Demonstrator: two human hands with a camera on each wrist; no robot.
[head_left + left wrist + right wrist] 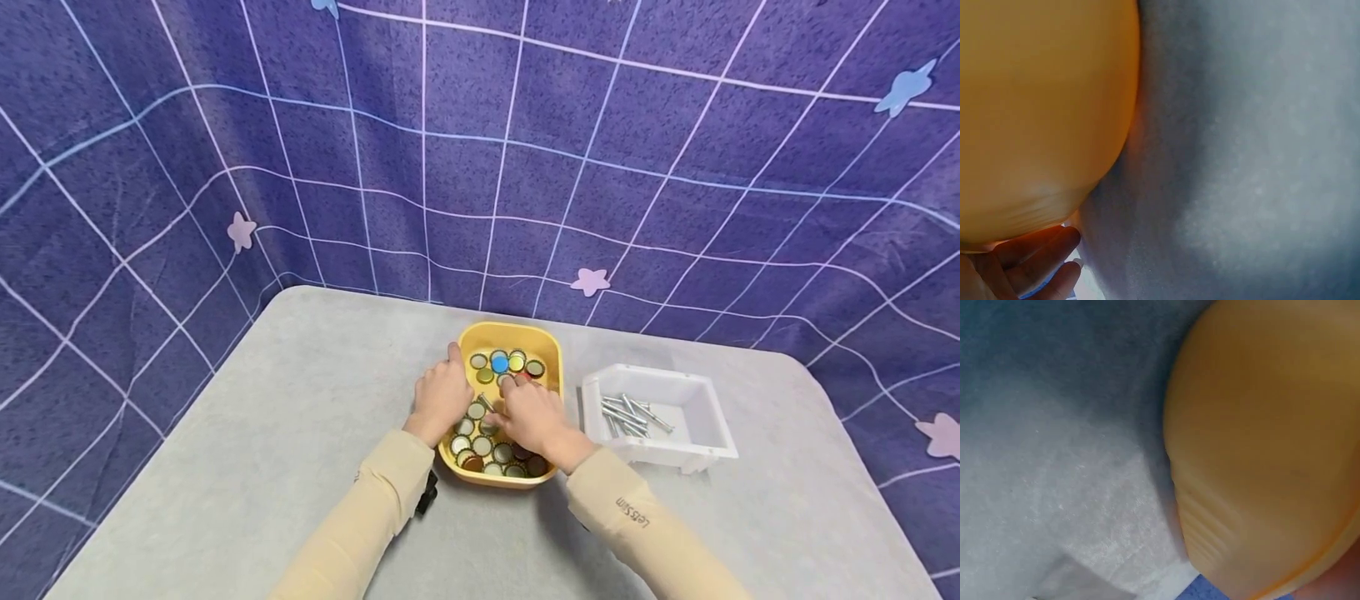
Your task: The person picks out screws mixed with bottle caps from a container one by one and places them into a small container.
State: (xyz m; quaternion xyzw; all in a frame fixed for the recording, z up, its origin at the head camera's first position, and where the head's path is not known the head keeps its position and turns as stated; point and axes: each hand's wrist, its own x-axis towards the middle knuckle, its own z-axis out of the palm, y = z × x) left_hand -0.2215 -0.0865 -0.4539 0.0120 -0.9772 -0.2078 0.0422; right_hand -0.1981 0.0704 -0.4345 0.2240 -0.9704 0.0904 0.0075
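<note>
A yellow plastic bin (pixel 551 346) holds many bottle caps (pixel 482 446), mostly with their pale insides up, plus a blue one (pixel 499 364) and a yellow one (pixel 516 363). A metal screw (pixel 487 402) lies among them. My left hand (pixel 442 400) grips the bin's left rim; in the left wrist view its fingers (pixel 1041 259) bend against the bin's outer wall. Inside the bin is my right hand (pixel 534 414), its fingers spread over the caps, with the fingertips near a red cap (pixel 523 378) and the thumb beside the screw. The right wrist view shows mostly the bin's outer side (pixel 1266 437).
To the right of the yellow bin stands a white plastic bin (pixel 701 408) with several long metal screws (pixel 630 415) piled at its left. Both bins are on a grey table (pixel 315 383). A purple patterned cloth (pixel 465 167) hangs behind and around it.
</note>
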